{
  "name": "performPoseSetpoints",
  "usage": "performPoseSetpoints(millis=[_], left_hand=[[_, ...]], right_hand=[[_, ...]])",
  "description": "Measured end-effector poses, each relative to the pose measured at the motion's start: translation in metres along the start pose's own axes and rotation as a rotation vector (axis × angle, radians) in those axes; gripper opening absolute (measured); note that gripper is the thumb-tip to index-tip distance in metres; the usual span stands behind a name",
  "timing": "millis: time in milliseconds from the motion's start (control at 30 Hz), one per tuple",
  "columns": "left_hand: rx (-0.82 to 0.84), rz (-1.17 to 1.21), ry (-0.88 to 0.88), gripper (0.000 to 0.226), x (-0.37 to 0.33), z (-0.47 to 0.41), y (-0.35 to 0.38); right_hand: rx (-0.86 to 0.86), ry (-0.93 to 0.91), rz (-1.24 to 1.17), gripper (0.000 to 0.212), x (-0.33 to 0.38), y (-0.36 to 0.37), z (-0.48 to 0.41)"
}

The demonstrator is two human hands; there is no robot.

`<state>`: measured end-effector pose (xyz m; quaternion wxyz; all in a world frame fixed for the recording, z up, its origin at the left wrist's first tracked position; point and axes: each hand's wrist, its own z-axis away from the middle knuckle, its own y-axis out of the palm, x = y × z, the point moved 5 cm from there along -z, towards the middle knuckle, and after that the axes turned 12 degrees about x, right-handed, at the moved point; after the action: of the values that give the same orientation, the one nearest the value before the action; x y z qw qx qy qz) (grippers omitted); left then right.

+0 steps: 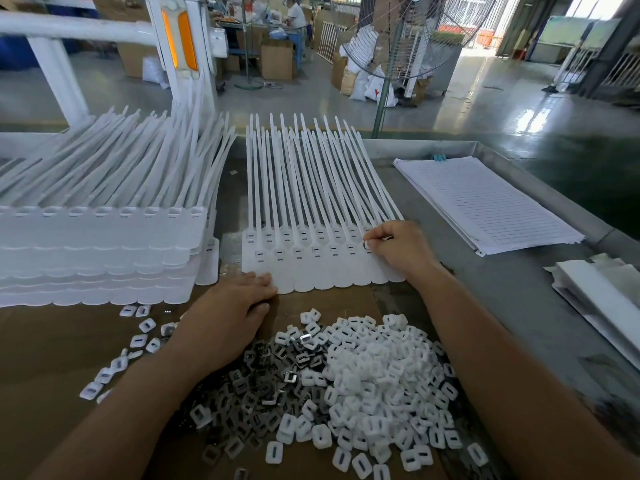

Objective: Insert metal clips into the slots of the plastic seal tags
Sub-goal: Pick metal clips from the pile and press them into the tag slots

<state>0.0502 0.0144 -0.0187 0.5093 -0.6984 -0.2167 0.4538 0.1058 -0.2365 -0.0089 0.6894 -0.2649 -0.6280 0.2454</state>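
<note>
A row of white plastic seal tags (304, 261) lies side by side on the bench, tails pointing away, slots showing near their heads. My right hand (398, 247) pinches a small metal clip (366, 244) at the slot of a tag at the right end of the row. My left hand (225, 317) rests flat on the cardboard, its fingertips touching the lower edge of the leftmost tags. In front of me lies a heap of dark metal clips (263, 386) mixed with white plastic caps (377, 382).
A tall stack of more seal tags (100, 251) fills the left of the bench. A clipped sheaf of lined paper (485, 202) lies at the right, with white folded material (602, 292) beyond it. A pedestal fan (408, 36) stands behind the bench.
</note>
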Motion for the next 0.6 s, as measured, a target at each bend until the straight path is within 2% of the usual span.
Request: performPoseSetpoints(millis=[333,433,600], left_hand=[[0.008,-0.007,-0.001,0.037,0.0,-0.001,0.0],[0.009,-0.002,-0.004,0.037,0.0,-0.001,0.0],[0.006,0.001,-0.003,0.038,0.0,-0.001,-0.001]], right_hand=[[-0.007,-0.016,-0.011,0.022,0.001,0.0,-0.002],[0.0,0.008,0.003,0.017,0.003,0.0,-0.004],[0.033,0.071,0.049,0.025,0.008,-0.003,-0.013]])
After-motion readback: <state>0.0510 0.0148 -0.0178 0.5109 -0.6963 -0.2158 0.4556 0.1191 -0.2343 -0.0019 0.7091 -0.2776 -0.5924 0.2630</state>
